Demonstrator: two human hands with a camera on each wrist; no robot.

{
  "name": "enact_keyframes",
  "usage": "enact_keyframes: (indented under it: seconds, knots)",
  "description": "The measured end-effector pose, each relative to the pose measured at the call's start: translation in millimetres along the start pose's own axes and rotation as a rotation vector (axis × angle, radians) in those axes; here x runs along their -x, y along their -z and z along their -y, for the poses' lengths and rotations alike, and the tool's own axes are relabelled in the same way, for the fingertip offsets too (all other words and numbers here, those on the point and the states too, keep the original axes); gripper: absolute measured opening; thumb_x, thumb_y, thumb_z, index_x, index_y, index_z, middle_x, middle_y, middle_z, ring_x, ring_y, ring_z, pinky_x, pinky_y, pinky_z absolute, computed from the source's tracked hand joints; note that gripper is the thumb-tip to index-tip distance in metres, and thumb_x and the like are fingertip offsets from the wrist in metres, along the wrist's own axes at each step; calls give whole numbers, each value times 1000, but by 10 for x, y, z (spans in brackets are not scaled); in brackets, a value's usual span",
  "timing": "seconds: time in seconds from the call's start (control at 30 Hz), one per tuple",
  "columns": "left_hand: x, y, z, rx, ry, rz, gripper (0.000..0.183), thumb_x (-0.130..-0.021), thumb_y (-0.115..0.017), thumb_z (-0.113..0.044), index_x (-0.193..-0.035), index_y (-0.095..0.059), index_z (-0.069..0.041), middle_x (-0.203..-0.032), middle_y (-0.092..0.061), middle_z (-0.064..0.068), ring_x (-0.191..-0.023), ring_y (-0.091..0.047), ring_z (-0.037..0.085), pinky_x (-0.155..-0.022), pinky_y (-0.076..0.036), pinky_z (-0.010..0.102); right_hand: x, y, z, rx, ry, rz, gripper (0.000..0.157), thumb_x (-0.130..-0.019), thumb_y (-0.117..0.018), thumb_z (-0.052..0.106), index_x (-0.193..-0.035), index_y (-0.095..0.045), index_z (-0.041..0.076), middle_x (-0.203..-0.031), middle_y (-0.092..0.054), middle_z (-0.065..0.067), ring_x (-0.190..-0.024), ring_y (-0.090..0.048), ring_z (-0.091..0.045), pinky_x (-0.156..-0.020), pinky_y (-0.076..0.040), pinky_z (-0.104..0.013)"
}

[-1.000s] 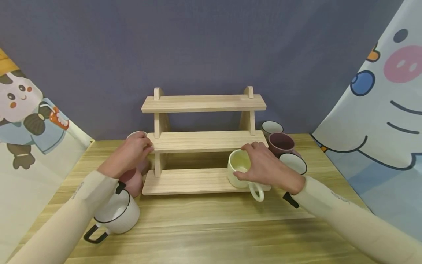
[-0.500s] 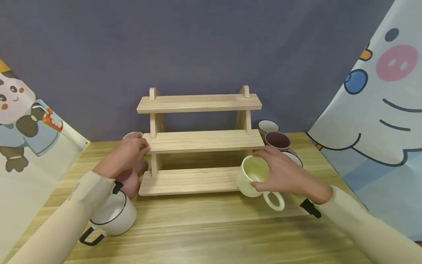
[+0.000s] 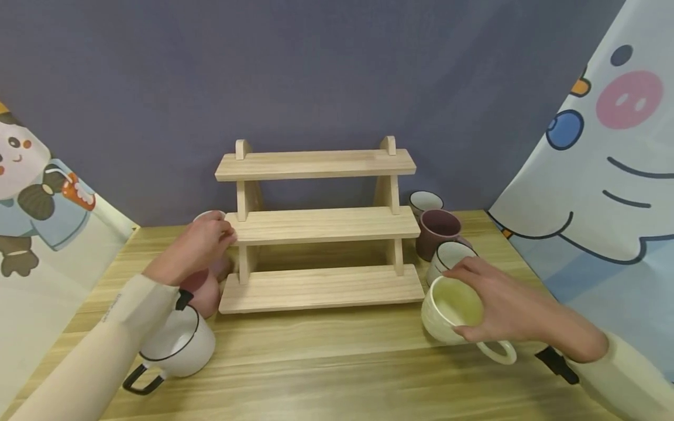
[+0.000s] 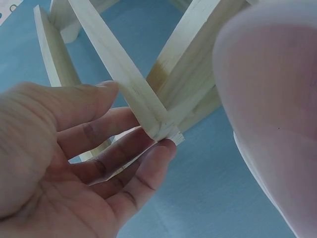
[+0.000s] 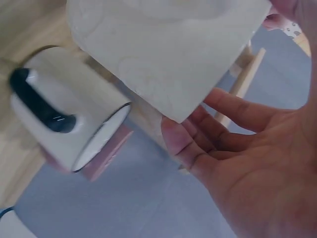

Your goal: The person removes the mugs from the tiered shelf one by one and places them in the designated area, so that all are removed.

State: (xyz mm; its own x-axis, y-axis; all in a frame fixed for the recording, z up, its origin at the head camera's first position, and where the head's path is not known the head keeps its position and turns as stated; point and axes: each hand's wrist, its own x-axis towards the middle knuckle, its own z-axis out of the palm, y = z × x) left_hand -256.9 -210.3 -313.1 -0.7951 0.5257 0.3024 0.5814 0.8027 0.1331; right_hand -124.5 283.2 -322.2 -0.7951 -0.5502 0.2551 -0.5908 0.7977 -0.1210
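A pale yellow mug [image 3: 438,320] hangs tilted in my right hand [image 3: 508,304], gripped near the rim with thumb and fingers. Its loop handle points to the front right, and it is held off the rack's right front corner. The right wrist view shows the fingers against the mug's wall [image 5: 163,64]. My left hand [image 3: 189,248] holds the left end of the middle shelf on a three-tier wooden rack [image 3: 321,289]. Close up in the left wrist view, the fingers curl at the end of a shelf board [image 4: 124,77], with the thumb on its other side.
Right of the rack stand a white mug with a dark rim [image 3: 442,257], a plum mug [image 3: 433,242] and a white mug [image 3: 425,202] at the back. On the left are a pink mug [image 3: 204,292] and a white mug with a black handle [image 3: 192,351].
My right hand has carried the yellow mug off the bottom shelf, rightward and a little toward me. My left hand stays at the middle shelf's end. The head view has shifted slightly.
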Motion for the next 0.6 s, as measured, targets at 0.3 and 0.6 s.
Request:
enact_keyframes:
  seconds: [0.3, 0.6]
  knots:
    - [18, -1, 6, -8, -11, -5, 8, -86, -63, 0, -80, -67, 3, -76, -51, 10, -73, -49, 27, -70, -45, 41, 180, -132, -146, 25, -55, -40, 78, -49, -89, 39, -114, -65, 3, -104, -52, 0, -90, -52, -14, -68, -49, -35]
    - [15, -9, 9, 6, -15, -17, 10, -86, -63, 0, -77, -67, 1, -74, -49, 8, -71, -47, 24, -67, -43, 39, 230, -227, -248, 10, -109, -21, 76, -52, -88, 38, -114, -65, 0, -105, -54, -4, -94, -53, -22, -73, -48, -42]
